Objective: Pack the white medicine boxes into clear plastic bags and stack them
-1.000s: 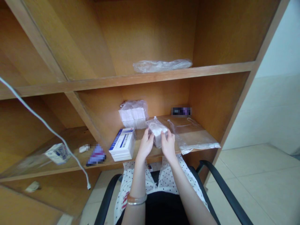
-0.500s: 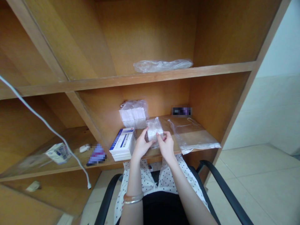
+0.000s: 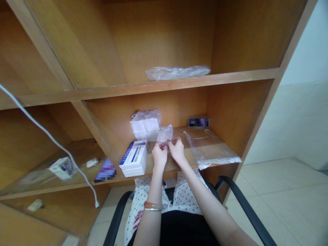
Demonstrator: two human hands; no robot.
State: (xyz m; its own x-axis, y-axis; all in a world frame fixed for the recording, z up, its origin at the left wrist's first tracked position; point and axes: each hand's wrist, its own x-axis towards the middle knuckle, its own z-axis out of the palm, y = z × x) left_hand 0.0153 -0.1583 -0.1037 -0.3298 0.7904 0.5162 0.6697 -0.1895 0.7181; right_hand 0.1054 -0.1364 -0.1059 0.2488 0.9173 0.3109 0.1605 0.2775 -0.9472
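The left hand [image 3: 160,155] and right hand [image 3: 176,150] are held close together above a light-wood shelf [image 3: 176,131]. The fingertips [image 3: 171,140] of both are nearly closed, pinching a crumpled clear plastic bag [image 3: 164,134] that rises just above them; contents cannot be told. A stack of white-and-blue cardboard boxes [image 3: 134,159] stands just left of the hands. Risks: the slick film may slip from the pinch; a sideways jerk of the left hand could catch the stack and tip it off the shelf.
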